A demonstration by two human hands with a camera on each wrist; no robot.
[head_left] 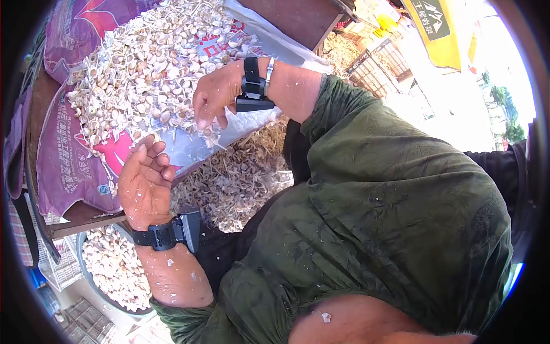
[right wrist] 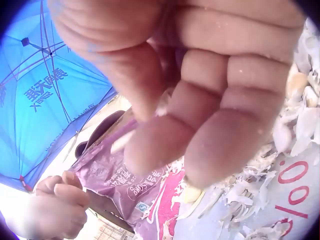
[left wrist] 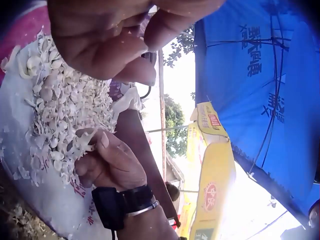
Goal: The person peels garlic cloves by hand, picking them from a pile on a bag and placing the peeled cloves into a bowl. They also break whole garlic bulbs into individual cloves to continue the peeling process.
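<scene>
My right hand [head_left: 217, 89] is over a heap of garlic cloves and skins [head_left: 143, 74]. It pinches a pale piece of garlic [left wrist: 82, 143] between thumb and fingertips; the curled fingers hide much of it in the right wrist view. Below those fingers in the head view hangs a whitish papery tuft with a stalk [head_left: 212, 137]. My left hand [head_left: 144, 186] is raised at the heap's near edge, palm up, its fingers loosely bent. Nothing shows between its fingers [left wrist: 132, 52] in the left wrist view.
The heap lies on purple and white printed sacks [head_left: 69, 155] over a brown table [head_left: 86, 222]. Dry husks [head_left: 240, 178] are piled below the table edge. A tub of cloves [head_left: 114, 269] stands by my left forearm. Crates [head_left: 381, 69] are at upper right; a blue canopy [left wrist: 250, 75] is overhead.
</scene>
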